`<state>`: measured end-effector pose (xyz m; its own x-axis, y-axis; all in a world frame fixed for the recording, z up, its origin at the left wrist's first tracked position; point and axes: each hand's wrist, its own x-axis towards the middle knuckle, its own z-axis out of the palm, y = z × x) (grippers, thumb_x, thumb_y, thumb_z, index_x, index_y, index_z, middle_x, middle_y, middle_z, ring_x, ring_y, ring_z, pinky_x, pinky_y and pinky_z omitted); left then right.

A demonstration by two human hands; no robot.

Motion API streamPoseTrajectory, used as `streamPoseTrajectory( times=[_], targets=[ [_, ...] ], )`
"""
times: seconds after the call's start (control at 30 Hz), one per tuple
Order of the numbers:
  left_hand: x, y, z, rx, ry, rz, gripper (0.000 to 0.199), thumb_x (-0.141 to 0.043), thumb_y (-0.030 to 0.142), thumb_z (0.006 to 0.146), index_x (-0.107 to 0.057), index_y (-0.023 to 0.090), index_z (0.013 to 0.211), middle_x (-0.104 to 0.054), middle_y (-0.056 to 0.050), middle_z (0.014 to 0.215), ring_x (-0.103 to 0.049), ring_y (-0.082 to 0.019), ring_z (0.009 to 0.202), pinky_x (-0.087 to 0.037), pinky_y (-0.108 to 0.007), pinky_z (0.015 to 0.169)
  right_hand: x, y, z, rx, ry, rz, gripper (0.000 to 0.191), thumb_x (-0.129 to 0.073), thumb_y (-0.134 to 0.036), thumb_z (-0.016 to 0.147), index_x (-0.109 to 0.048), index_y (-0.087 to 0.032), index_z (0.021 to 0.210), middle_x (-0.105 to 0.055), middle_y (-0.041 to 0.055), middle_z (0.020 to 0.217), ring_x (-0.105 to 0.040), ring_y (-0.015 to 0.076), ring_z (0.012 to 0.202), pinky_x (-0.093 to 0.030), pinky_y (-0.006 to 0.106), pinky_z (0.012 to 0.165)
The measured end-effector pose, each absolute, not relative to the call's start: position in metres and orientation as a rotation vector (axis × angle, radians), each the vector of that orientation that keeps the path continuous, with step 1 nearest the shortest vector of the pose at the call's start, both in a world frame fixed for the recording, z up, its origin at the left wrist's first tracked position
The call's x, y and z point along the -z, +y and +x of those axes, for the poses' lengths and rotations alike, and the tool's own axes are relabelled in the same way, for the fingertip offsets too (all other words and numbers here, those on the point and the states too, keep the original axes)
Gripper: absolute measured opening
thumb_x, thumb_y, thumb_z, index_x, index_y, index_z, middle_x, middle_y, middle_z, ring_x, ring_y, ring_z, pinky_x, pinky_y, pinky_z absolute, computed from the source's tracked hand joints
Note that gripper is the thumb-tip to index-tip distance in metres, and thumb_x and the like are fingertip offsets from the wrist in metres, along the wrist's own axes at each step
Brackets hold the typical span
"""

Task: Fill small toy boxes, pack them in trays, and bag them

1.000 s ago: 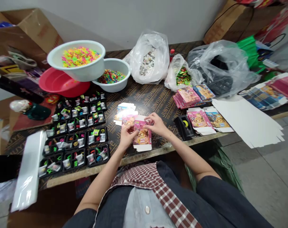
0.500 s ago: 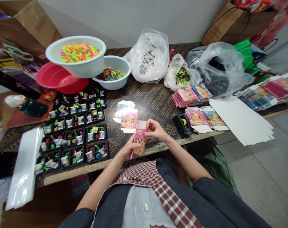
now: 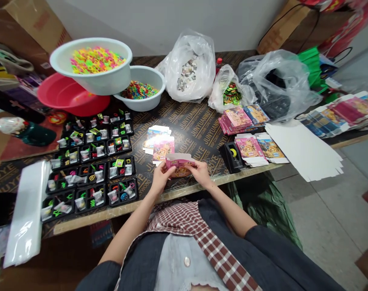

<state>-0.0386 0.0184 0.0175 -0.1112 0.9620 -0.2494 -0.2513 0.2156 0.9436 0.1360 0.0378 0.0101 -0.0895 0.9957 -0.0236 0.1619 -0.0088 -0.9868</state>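
A pink printed carton (image 3: 180, 171) with a raised pale flap is held between both hands near the table's front edge. My left hand (image 3: 161, 177) grips its left end, thumb on the near side. At the right end, my right hand (image 3: 200, 173) pinches the carton's upper edge. Just behind it lie a flat pink carton (image 3: 162, 148) and a flat blue carton (image 3: 153, 135), partly overlapping, with glare on them.
Several black trays (image 3: 122, 192) of small toys fill the left side, beside clear plastic sleeves (image 3: 28, 212). Tubs (image 3: 91, 81) and plastic bags (image 3: 190, 72) stand behind. A tape dispenser (image 3: 235, 158) and carton stacks (image 3: 249, 147) sit at right.
The carton in my hands has turned from upright to sideways and moved up slightly. My left hand has risen to its left end. The whole view has shifted a little.
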Motion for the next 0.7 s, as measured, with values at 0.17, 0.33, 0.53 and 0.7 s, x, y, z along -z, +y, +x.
streamPoseTrajectory(
  times=[0.17,0.33,0.53,0.7],
  targets=[
    [-0.024,0.018,-0.025,-1.359,1.100,0.415,0.029,-0.079,0.039,0.056,-0.075,0.017,0.073,-0.076,-0.002,0.080,-0.067,-0.017,0.075,-0.053,-0.028,0.075,0.002,0.029,0.123,-1.246,-1.173,-1.179,0.046,-0.064,-0.063,0.077,-0.072,-0.019,0.089,-0.073,0.0049,0.086,-0.065,0.0233,0.083,-0.050,0.034,0.081],
    [-0.026,0.019,-0.030,-1.302,1.090,0.509,0.019,-0.068,0.021,0.051,-0.073,0.017,0.069,-0.070,0.001,0.068,-0.061,-0.013,0.066,-0.048,-0.022,0.063,-0.006,0.030,0.115,-1.387,-0.898,-1.124,0.023,-0.064,-0.042,0.072,-0.071,-0.020,0.071,-0.072,0.0026,0.073,-0.063,0.0215,0.075,-0.050,0.033,0.075],
    [-0.025,0.018,-0.015,-1.628,1.144,0.638,0.008,-0.062,0.017,0.058,-0.066,0.019,0.063,-0.070,0.002,0.066,-0.065,-0.014,0.065,-0.052,-0.027,0.070,-0.013,0.033,0.104,-1.203,-0.816,-0.996,0.010,-0.059,-0.020,0.067,-0.069,-0.022,0.068,-0.076,0.0020,0.081,-0.067,0.0215,0.083,-0.051,0.036,0.085],
    [-0.021,0.010,-0.013,-1.698,1.192,0.878,0.012,-0.071,0.028,0.072,-0.066,0.019,0.066,-0.075,-0.002,0.076,-0.071,-0.018,0.076,-0.054,-0.035,0.084,-0.005,0.028,0.105,-1.018,-1.014,-0.965,0.019,-0.061,-0.035,0.082,-0.069,-0.021,0.073,-0.076,0.0064,0.090,-0.069,0.0228,0.089,-0.052,0.038,0.085]
  ],
)
